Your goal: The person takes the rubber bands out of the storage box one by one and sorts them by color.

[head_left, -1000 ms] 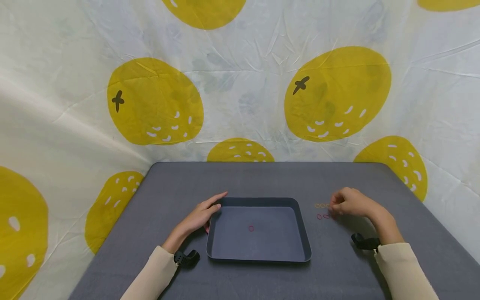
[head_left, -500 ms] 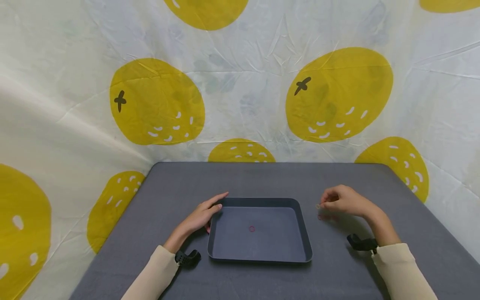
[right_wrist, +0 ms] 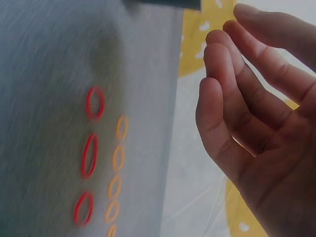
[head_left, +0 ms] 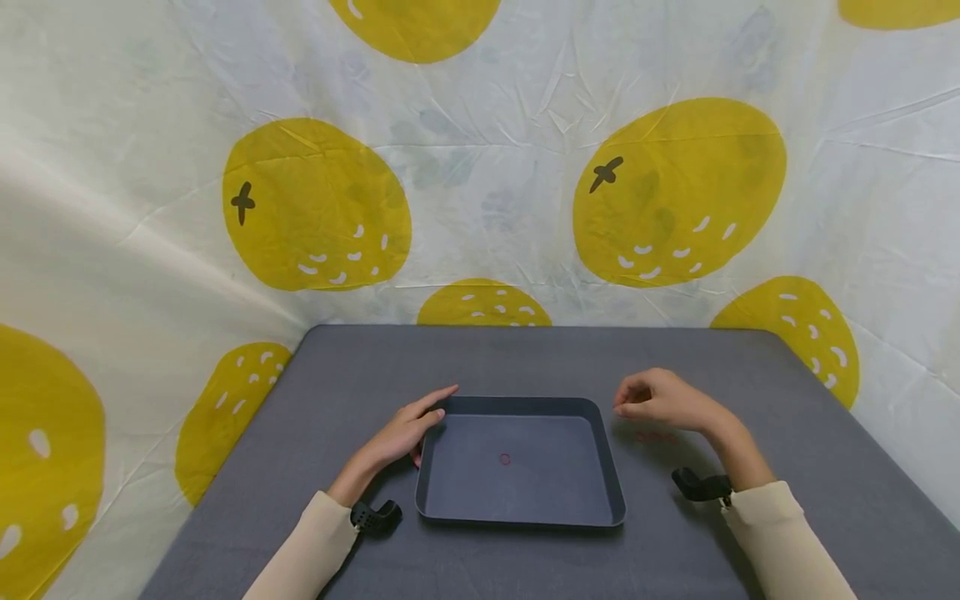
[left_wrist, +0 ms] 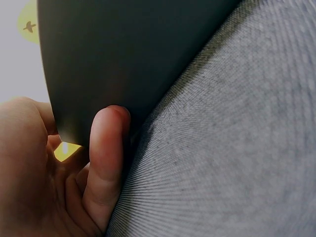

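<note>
A dark grey rectangular tray (head_left: 517, 500) lies on the table, with one small red rubber band (head_left: 505, 459) inside. My left hand (head_left: 401, 433) holds its left side near the far corner, thumb over the rim. In the left wrist view, one finger (left_wrist: 107, 148) lies against the tray's outer wall (left_wrist: 113, 59). My right hand (head_left: 667, 402) hovers just right of the tray, fingers curved and thumb near the index fingertip. No object shows at those fingertips; I cannot tell if they pinch something. Below it lie three red rubber bands (right_wrist: 89, 155) and a row of several orange ones (right_wrist: 118, 157).
A grey cloth covers the table (head_left: 525, 358). Behind it hangs a white curtain (head_left: 480, 200) printed with large yellow fruit. Each wrist wears a black camera strap, the right one (head_left: 701, 485) low over the cloth.
My right hand has moved left from the far end of the rubber bands toward the tray's right edge, uncovering red bands and covering the orange ones. The left hand and tray have stayed put.
</note>
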The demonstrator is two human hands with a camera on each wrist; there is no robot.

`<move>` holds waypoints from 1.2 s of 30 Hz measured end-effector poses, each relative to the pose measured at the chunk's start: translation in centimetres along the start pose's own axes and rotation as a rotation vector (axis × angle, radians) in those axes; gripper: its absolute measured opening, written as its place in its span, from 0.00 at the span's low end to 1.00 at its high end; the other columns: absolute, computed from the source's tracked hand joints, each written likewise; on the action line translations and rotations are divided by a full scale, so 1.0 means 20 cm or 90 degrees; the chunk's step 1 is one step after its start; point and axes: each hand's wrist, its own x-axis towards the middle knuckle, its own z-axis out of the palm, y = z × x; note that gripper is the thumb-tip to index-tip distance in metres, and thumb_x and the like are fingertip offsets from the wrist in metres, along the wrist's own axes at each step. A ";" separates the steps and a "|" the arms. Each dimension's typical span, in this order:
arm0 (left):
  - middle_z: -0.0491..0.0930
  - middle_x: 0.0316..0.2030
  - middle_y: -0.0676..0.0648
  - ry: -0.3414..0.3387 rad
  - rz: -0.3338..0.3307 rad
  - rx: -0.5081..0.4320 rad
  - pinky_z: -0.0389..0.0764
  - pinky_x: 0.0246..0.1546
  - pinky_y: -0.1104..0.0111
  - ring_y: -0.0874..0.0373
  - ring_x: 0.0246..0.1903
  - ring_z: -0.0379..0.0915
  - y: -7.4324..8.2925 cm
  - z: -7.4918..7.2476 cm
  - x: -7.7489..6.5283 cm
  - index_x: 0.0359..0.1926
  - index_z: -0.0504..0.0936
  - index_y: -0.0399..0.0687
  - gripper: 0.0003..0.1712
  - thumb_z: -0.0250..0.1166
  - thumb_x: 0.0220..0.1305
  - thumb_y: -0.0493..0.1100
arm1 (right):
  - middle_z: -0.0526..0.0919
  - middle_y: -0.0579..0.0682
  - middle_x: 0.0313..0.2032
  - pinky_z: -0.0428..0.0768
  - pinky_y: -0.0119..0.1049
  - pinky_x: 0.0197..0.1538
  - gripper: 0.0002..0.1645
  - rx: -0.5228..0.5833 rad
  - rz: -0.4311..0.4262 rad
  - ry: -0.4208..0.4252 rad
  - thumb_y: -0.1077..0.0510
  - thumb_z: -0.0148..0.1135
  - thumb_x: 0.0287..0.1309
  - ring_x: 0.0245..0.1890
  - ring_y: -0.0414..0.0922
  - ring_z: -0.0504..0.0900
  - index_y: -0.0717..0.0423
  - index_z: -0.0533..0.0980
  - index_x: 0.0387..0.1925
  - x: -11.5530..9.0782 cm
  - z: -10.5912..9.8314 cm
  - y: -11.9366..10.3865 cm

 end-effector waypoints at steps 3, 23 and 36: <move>0.63 0.75 0.32 0.000 -0.004 0.001 0.83 0.17 0.55 0.50 0.09 0.71 -0.02 0.00 0.01 0.81 0.59 0.59 0.29 0.47 0.84 0.46 | 0.89 0.53 0.34 0.79 0.32 0.35 0.09 0.004 -0.006 -0.002 0.54 0.68 0.67 0.29 0.37 0.79 0.56 0.86 0.37 0.03 0.02 -0.05; 0.62 0.77 0.39 0.014 0.005 0.000 0.83 0.16 0.56 0.54 0.09 0.71 -0.05 0.00 0.01 0.80 0.62 0.68 0.29 0.50 0.83 0.52 | 0.90 0.56 0.36 0.83 0.32 0.38 0.05 0.032 -0.089 -0.063 0.56 0.71 0.65 0.32 0.39 0.84 0.54 0.86 0.37 0.31 0.19 -0.36; 0.63 0.77 0.38 0.012 -0.009 0.009 0.83 0.17 0.55 0.53 0.10 0.72 -0.05 0.01 0.02 0.79 0.61 0.72 0.28 0.50 0.83 0.54 | 0.90 0.44 0.34 0.83 0.29 0.39 0.04 0.004 -0.143 -0.117 0.62 0.71 0.62 0.33 0.33 0.84 0.57 0.87 0.38 0.45 0.35 -0.52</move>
